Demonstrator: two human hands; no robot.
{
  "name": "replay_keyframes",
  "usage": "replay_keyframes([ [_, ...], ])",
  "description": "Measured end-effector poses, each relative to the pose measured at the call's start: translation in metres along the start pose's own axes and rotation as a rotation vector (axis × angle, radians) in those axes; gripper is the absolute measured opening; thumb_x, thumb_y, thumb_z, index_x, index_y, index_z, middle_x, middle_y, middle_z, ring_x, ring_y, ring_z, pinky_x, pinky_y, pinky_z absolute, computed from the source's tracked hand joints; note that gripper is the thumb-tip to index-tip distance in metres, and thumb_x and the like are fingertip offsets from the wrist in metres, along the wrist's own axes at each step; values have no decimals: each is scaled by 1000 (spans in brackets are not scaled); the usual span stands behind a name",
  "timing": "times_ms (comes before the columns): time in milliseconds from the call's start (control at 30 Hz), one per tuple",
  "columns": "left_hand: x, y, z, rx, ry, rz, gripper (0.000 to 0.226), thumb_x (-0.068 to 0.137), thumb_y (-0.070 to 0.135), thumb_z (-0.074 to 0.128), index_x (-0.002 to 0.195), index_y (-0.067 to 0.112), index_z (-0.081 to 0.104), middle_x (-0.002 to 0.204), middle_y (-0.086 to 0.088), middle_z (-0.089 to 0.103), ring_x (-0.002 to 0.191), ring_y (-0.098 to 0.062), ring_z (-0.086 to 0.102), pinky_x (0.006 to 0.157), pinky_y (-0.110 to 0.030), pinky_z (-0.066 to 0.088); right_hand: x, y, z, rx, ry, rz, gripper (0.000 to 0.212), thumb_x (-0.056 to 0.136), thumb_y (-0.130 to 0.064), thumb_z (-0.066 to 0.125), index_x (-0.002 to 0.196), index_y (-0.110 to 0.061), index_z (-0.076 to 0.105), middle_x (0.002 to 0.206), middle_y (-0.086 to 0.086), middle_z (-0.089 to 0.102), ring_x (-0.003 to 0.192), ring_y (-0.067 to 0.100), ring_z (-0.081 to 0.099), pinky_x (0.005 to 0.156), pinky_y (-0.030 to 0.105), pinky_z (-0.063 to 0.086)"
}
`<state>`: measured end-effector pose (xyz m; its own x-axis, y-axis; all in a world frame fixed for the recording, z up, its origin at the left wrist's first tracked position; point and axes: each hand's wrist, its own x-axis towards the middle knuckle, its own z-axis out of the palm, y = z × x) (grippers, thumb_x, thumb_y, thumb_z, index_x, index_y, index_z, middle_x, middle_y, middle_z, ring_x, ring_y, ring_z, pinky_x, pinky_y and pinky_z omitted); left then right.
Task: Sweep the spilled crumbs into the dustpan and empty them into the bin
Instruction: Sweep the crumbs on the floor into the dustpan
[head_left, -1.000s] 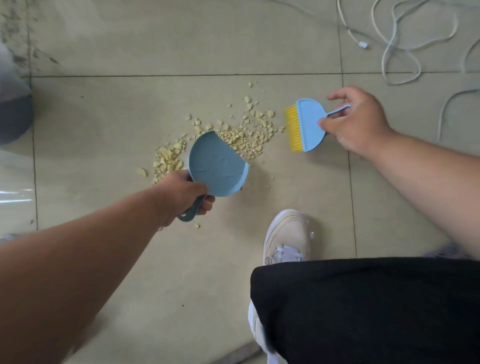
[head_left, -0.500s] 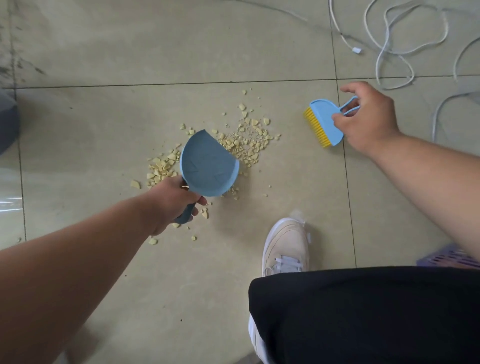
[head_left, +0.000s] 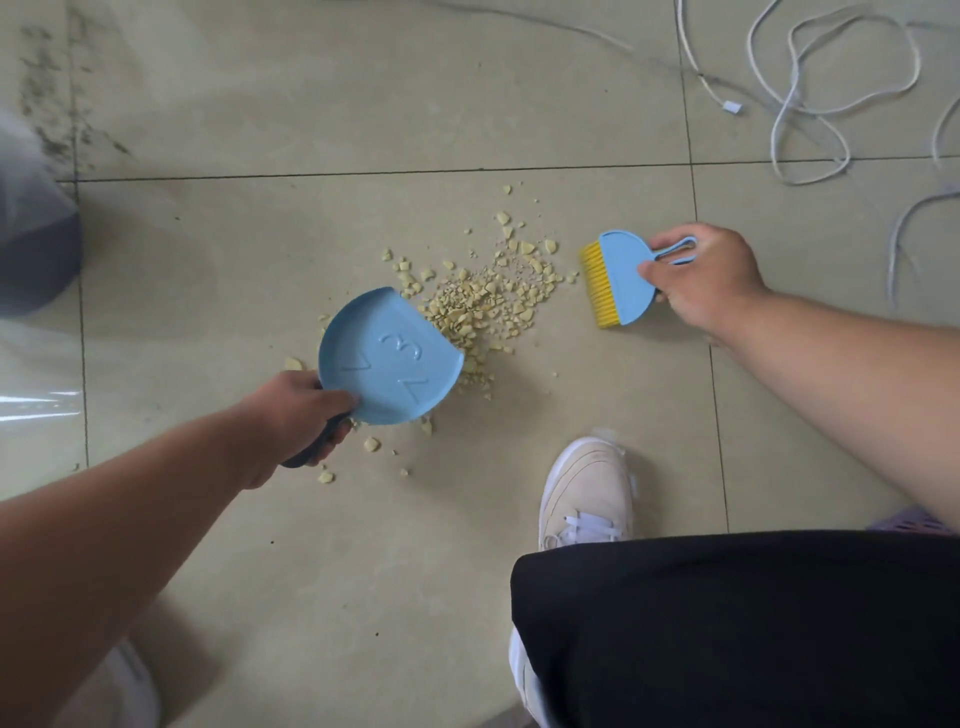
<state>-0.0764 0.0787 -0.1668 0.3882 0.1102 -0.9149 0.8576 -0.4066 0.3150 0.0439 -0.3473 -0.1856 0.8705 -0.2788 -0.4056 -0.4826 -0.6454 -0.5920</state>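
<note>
Yellow crumbs lie in a loose pile on the tiled floor, with a few strays near my left hand. My left hand grips the handle of a light blue dustpan, whose straight open edge rests against the pile's left side. My right hand holds a small blue brush by its looped handle. Its yellow bristles point left and stand just right of the pile. The pan holds no crumbs that I can see.
A dark bin with a clear plastic liner stands at the left edge. White cables lie coiled at the far right. A white shoe and a black-clad knee are near the bottom right. A purple basket corner peeks out there.
The brush swung away to the right, then came back down beside the pile. The dustpan shifted right, its edge now against the crumbs, leaving stray pieces behind it.
</note>
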Motion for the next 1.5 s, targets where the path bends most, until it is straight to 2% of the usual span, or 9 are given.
replay_keyframes([
  [233,-16,-50,-29,-17,94,-72,15,100,8,58,85,5,61,63,-11,58,45,-21,43,45,-21,35,-25,-26,34,-67,-227,-96,18,84,-25,80,102,-23,74,91,5,75,79,25,76,77,44,65],
  [433,-30,-70,-13,-8,27,-90,19,100,8,56,81,6,59,60,-10,56,45,-20,43,45,-22,34,-42,-38,20,3,-239,-160,21,92,-15,74,113,-15,74,93,7,75,64,5,71,64,21,61],
  [567,-31,-72,4,51,-26,-72,20,98,9,57,78,6,57,58,-9,55,45,-20,42,45,-22,32,-29,-25,-20,-316,-74,-256,30,90,-30,64,115,-19,77,98,0,78,92,20,74,88,30,56],
  [667,-28,-69,13,92,-41,-67,21,97,9,58,77,6,57,56,-8,55,45,-20,43,45,-23,33,-26,-9,-39,-555,-16,-265,31,91,-33,54,107,-16,75,82,5,67,85,29,63,74,30,45],
  [867,-18,-52,27,91,-64,-38,19,98,8,57,79,6,58,58,-8,56,46,-20,44,48,-26,35,-39,-4,-13,-460,-116,-217,28,95,-28,55,112,-20,76,98,2,76,94,25,67,79,28,47],
  [1100,-8,-33,32,114,-62,-31,20,97,11,59,78,5,63,60,-9,59,47,-20,47,48,-26,39,-60,-26,19,-308,-288,-236,25,92,-31,56,103,-21,77,89,-2,77,86,20,74,87,40,59],
  [1233,-4,-30,33,93,-55,-17,17,97,10,60,81,5,63,61,-8,59,48,-21,47,49,-26,40,-67,-35,31,-181,-352,-206,20,96,-20,63,108,-17,78,91,2,78,77,17,77,83,35,63],
  [1367,-3,-32,31,105,-61,-12,20,98,9,59,79,6,61,61,-8,58,47,-20,47,48,-26,39,-51,-44,10,-356,-227,-152,18,86,-26,67,98,-20,78,90,0,77,86,23,75,90,38,60],
  [1500,-2,-42,25,118,-52,-28,19,97,10,60,78,6,61,60,-7,59,48,-21,47,48,-25,39,-39,-46,-18,-632,-197,-83,16,82,-15,64,91,-14,77,92,5,74,94,29,69,85,31,55],
])
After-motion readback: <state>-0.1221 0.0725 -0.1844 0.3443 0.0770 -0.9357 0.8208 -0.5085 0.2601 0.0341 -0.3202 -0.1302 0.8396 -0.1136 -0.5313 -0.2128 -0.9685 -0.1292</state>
